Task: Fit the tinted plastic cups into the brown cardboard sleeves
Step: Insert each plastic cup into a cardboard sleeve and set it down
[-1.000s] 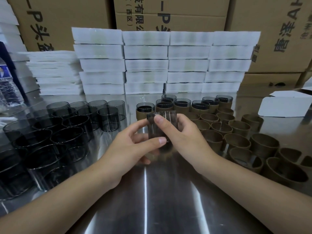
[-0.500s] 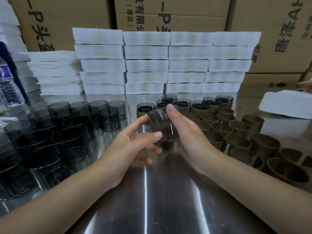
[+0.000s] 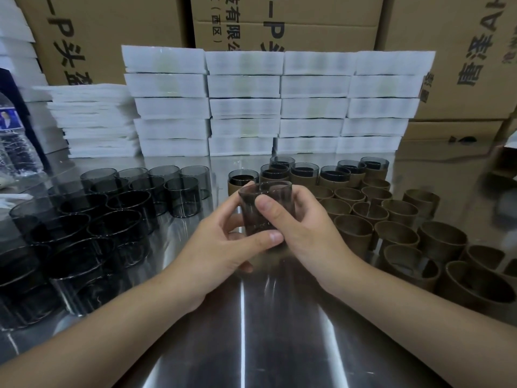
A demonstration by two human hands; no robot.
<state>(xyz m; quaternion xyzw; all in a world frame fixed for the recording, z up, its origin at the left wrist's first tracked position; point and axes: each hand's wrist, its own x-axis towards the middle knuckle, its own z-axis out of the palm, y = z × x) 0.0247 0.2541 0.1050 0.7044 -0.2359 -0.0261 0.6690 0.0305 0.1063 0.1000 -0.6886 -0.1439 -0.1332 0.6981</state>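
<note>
Holding one tinted cup (image 3: 251, 215) upright, mouth up, just above the steel table (image 3: 293, 345) at the middle of the view. Gripping it with the left hand (image 3: 221, 247) from the near left, thumb laid across the lower front, fingers curled round behind. Clasping it as well with the right hand (image 3: 316, 236) from the right, thumb pressed on the front wall below the rim, fingers wrapped round the far side. Showing a brownish blur right under the cup's base, between the palms, too smeared to tell whether a sleeve or not. Flanked on the left by a crowd of bare cups (image 3: 117, 217), upright and packed close on the table. Flanked on the right by many empty brown sleeves (image 3: 397, 228), upright and touching one another. Faced beyond the hands by a row of cups seated in sleeves (image 3: 305, 176), dark rims above brown bands. Backed by white flat packs (image 3: 313, 107) in tidy columns, then by big cardboard cartons (image 3: 279, 26). Edged at the far left by a clear water bottle (image 3: 16, 152).
</note>
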